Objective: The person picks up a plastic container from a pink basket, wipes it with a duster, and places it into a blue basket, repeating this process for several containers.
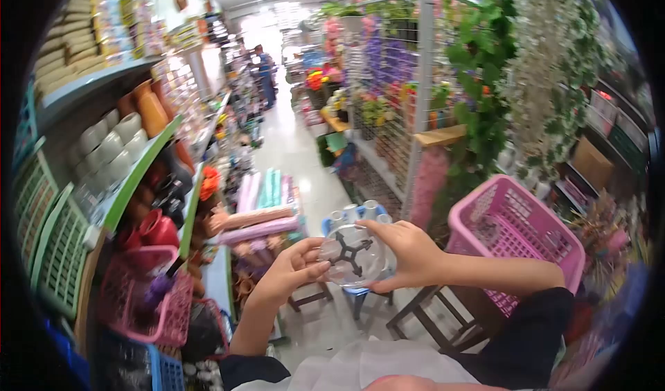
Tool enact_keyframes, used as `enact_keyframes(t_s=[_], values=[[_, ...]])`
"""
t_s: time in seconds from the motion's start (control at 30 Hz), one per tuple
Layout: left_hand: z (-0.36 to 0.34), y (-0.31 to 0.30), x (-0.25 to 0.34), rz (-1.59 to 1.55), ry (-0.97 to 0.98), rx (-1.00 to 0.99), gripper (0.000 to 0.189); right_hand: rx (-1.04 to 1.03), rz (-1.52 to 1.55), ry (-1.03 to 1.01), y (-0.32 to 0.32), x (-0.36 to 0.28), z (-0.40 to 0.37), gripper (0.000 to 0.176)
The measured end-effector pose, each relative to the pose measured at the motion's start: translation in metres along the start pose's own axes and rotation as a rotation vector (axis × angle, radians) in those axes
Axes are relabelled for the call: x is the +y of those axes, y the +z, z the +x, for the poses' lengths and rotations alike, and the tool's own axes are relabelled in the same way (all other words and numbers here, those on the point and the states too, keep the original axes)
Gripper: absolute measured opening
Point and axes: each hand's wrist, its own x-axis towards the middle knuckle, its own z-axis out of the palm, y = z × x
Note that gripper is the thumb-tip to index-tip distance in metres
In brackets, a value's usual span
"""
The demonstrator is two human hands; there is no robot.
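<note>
A narrow shop aisle with a pale, glossy tiled floor (298,148) runs away from the camera under ceiling lights. Both hands hold a clear round plastic piece (353,254) with a black cross-shaped part in its middle. It is up in the air over the floor, resting on no surface. The left hand (287,273) pinches its left edge with curled fingers and thumb; the right hand (409,252) is wrapped around its right edge. A pink basket (530,249) hangs on the right forearm. Just behind the piece stands a blue stool (334,222) bearing white cups. The left shelves (138,173) carry white bowls (111,148), green crates and a pink crate (149,301). On the right, a wire rack (395,86) bears artificial flowers and ivy (485,79). Far down the aisle stands a person (265,69) in blue.
</note>
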Motion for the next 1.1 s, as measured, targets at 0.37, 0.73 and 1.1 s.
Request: enact_keyframes(t_s=[0.37, 0.73, 1.1], values=[[-0.226, -0.018, -0.030, -0.125, 0.232, 0.685, 0.058, -0.199, 0.402, -0.536, 0.143, -0.108, 0.104, 0.093], [-0.333, 0.019, -0.081, -0.301, 0.444, 1.216, 0.053, -0.477, 0.467, -1.051, 0.233, -0.206, 0.184, 0.099], [-0.353, 0.061, -0.118, -0.390, 0.604, 1.597, 0.048, -0.628, -0.463, -0.733, 0.386, -0.239, 0.338, 0.048]])
